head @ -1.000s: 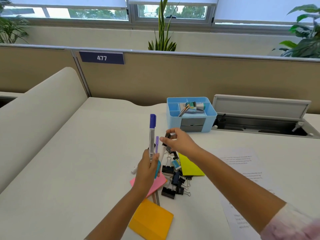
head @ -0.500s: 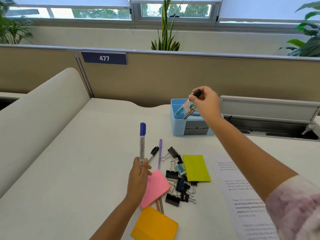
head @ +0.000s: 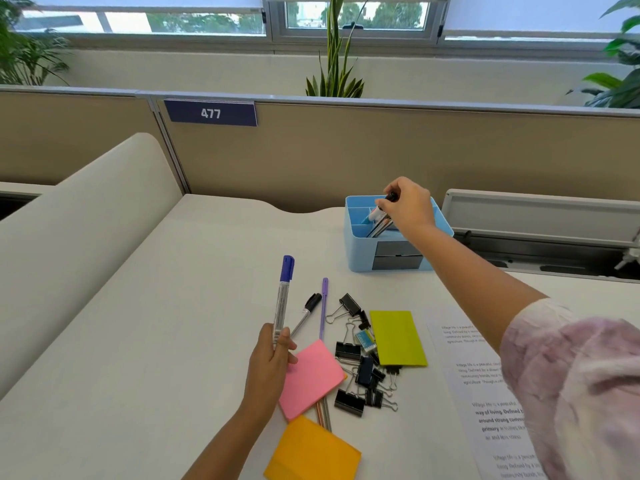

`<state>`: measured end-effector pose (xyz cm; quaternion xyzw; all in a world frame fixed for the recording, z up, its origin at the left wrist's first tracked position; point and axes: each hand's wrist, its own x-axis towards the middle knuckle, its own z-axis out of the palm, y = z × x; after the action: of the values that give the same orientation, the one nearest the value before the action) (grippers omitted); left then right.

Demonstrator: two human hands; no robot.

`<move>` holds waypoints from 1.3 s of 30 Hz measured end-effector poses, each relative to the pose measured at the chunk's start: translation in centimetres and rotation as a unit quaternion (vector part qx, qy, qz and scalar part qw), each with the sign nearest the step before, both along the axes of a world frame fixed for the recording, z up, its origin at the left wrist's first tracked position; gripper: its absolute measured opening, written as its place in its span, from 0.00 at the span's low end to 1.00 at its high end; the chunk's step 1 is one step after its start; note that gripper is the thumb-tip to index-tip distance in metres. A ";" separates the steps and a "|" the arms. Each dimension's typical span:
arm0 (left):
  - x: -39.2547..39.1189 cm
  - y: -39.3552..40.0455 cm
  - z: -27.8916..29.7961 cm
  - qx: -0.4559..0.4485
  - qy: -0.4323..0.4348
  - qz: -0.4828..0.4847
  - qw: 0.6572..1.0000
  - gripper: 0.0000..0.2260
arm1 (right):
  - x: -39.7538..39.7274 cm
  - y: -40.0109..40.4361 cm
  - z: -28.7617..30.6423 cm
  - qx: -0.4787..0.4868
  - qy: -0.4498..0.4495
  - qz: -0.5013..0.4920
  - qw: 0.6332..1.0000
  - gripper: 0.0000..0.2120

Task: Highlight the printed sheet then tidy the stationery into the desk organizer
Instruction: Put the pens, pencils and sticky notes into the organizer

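The desk organizer is a pale blue plastic box with divided compartments on top and grey drawer fronts on its near face; it stands on the white bench toward the far side, close to the partition. The right hand is over its top compartments, fingers curled round a dark-capped marker whose lower end dips among other pens already standing slanted inside. Which compartment it is entering cannot be told, since the hand covers it.

The left hand is nearer the person, fingers closed round the lower part of a blue-capped pen held upright, cap on top, above the bench.

The printed sheet lies flat at the right, partly hidden under the right forearm and its pale pink sleeve.

Between the hands lies loose stationery: a black-capped marker and a thin purple pen side by side, a pink sticky pad resting over two pencils, an orange sticky pad nearest the person, a lime-green sticky pad, and a scatter of black binder clips around a small blue eraser, between the pink and green pads.
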<state>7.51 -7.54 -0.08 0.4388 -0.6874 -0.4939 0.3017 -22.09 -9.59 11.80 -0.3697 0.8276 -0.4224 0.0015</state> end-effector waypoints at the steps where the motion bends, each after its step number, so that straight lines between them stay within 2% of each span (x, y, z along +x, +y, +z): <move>1: 0.0 0.0 0.0 -0.002 -0.002 -0.005 1.000 0.06 | 0.0 0.0 0.1 -0.001 0.002 0.002 1.000 0.10; 4: -0.2 0.2 0.3 -0.008 0.006 -0.023 1.000 0.06 | 1.2 0.5 0.7 -0.029 0.047 0.039 0.998 0.10; 7: -0.8 0.7 0.7 -0.008 0.017 -0.052 0.998 0.06 | 4.0 1.6 1.2 -0.054 0.091 0.128 0.986 0.07; 12: -1.7 1.2 1.5 -0.012 0.052 -0.096 0.994 0.05 | 8.1 3.8 1.0 0.067 -0.004 0.294 0.954 0.14; 17: -1.7 0.8 1.5 -0.009 0.053 -0.100 0.993 0.05 | 9.0 5.1 1.5 0.075 -0.164 0.326 0.928 0.12; 21: -1.7 0.5 1.4 -0.010 0.042 -0.097 0.994 0.05 | 9.0 5.9 1.9 0.113 -0.151 0.364 0.912 0.08; 24: -1.6 -0.2 1.4 -0.023 0.013 -0.093 0.995 0.05 | 8.9 6.1 1.9 0.119 -0.136 0.354 0.918 0.08; 27: -0.5 -1.6 1.0 -0.048 -0.020 -0.030 0.998 0.10 | 7.9 5.9 2.6 0.076 -0.134 0.297 0.942 0.08; 32: 1.2 -3.1 -0.7 -0.058 -0.078 0.020 0.995 0.06 | 4.5 4.6 4.1 0.000 0.005 0.163 0.987 0.08; 35: 1.2 -3.2 -1.5 -0.074 -0.119 0.015 0.990 0.07 | 2.4 3.4 4.3 0.022 0.075 0.117 0.990 0.08; 39: 0.9 -2.9 -2.1 -0.101 -0.165 -0.007 0.981 0.10 | 0.6 1.9 3.7 0.062 0.100 0.093 0.989 0.08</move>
<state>8.43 -10.47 -2.15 0.4763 -0.7772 -0.3450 0.2237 -21.53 -7.65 15.45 -0.4848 0.8099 -0.3296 -0.0188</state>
